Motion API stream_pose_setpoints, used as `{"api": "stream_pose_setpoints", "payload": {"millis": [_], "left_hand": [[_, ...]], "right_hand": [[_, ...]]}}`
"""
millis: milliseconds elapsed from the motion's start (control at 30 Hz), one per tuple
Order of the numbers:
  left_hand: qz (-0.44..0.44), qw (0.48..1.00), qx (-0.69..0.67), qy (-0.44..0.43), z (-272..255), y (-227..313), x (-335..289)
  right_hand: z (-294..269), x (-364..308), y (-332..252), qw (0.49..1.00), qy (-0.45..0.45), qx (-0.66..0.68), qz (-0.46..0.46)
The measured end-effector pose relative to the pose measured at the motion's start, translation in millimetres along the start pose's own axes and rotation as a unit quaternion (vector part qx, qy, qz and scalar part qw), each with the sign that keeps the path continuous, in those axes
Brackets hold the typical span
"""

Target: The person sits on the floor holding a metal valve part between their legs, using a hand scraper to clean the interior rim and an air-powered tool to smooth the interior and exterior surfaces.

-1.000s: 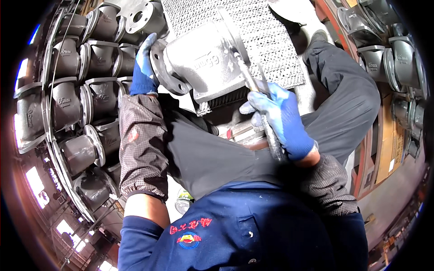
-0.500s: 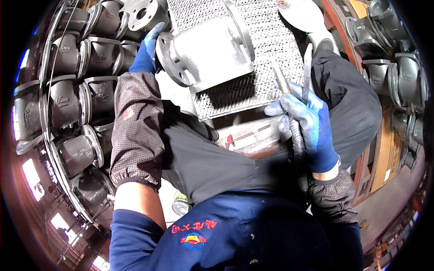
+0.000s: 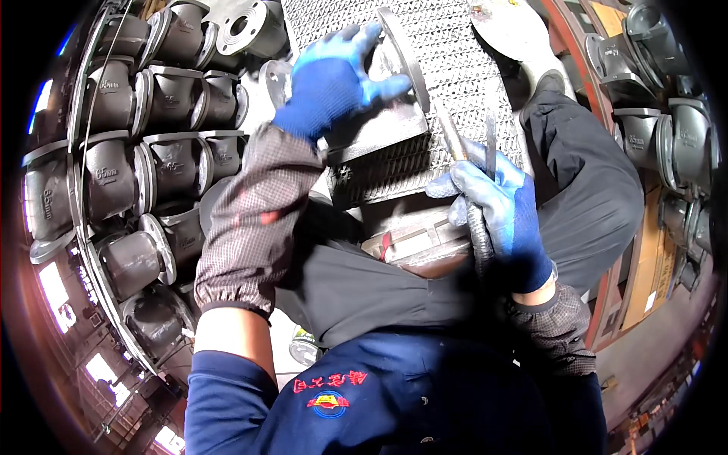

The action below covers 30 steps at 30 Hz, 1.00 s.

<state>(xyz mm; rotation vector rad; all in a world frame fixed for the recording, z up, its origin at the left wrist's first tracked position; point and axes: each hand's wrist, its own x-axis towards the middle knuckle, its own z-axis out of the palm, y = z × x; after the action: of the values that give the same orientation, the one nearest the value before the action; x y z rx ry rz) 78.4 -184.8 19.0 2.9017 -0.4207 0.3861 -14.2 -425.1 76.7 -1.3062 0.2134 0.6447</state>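
A silvery flanged pipe casting [image 3: 379, 133] lies on its side on a textured metal grate [image 3: 462, 53]. My left hand [image 3: 334, 76], in a blue glove, rests over the top of it with fingers spread, hiding much of the body and part of the near-left flange. To the right, my right hand [image 3: 500, 201] is closed around a slim rod-shaped tool [image 3: 450, 133] with a dark, ribbed handle below the fist. A narrow, flat grey metal strip [image 3: 491, 144] also stands up from the same grip. Both tips point away from me, apart from the casting.
Rows of grey flanged castings [image 3: 171, 163] are stacked on my left. Another flanged piece [image 3: 246, 30] stands behind them. More castings [image 3: 686, 140] fill the right side. A can [image 3: 305, 349] sits below my lap, and my legs [image 3: 591, 167] flank the grate.
My left hand has moved right, from the casting's left flange onto its top, fingers spread. My right hand, with its tools, has shifted slightly left.
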Motion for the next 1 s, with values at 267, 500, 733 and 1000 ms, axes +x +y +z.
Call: {"api": "stream_pose_setpoints", "payload": {"millis": [267, 500, 733, 1000], "left_hand": [[-0.238, 0.960, -0.145, -0.021, -5, -45, 16], [0.080, 0.957, -0.260, -0.104, -55, 78, -70], [-0.210, 0.605, -0.768, -0.029, -54, 101, -109], [-0.279, 0.454, -0.843, -0.067, -73, 79, -136]], "right_hand": [[-1, -1, 0, 0.999, 0.007, 0.007, -0.034], [-2, -1, -9, 0.996, 0.043, -0.053, -0.064], [25, -22, -11, 0.995, -0.082, -0.049, 0.041], [33, 8, 22, 0.933, -0.283, 0.007, 0.222]]}}
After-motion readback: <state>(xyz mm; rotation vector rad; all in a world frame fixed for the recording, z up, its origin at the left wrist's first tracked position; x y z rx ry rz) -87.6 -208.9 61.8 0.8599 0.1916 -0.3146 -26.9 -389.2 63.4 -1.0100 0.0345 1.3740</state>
